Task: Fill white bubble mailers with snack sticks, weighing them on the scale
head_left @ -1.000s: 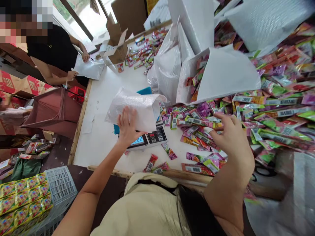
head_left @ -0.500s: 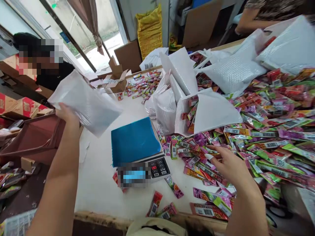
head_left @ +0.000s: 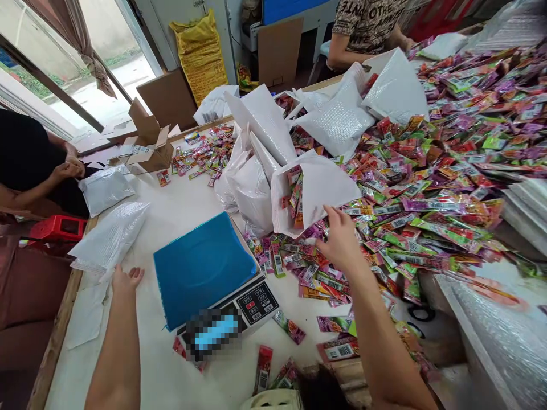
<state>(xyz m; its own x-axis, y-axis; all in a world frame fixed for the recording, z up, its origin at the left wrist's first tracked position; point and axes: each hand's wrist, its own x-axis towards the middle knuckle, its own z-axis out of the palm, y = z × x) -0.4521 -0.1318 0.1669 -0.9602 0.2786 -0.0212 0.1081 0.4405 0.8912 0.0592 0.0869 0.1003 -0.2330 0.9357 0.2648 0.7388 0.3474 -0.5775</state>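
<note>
My left hand (head_left: 127, 277) is at the left of the white table, fingers apart, just below a white bubble mailer (head_left: 111, 234) lying near the table's edge. My right hand (head_left: 342, 238) reaches to an open bubble mailer (head_left: 331, 181) with colourful stick sachets (head_left: 294, 196) in its mouth. Its fingertips are at the lower edge of that mailer, thumb and fingers spread, with no firm grip visible. Between my hands sits a weighing scale (head_left: 258, 302) with a blue top plate (head_left: 205, 265); its display is blurred out.
A large heap of sachets (head_left: 453, 199) covers the right side. More white mailers (head_left: 337, 119) stand behind. A cardboard box (head_left: 149, 139) is at the back left. One person's hands (head_left: 70, 168) are at the left; another person (head_left: 363, 34) sits at the back. Black-handled scissors (head_left: 421, 313) lie at right.
The left mailer has gone from my left hand's grip to lying on the table. My right hand has moved from the loose sachets up to the open mailer. The view has turned right.
</note>
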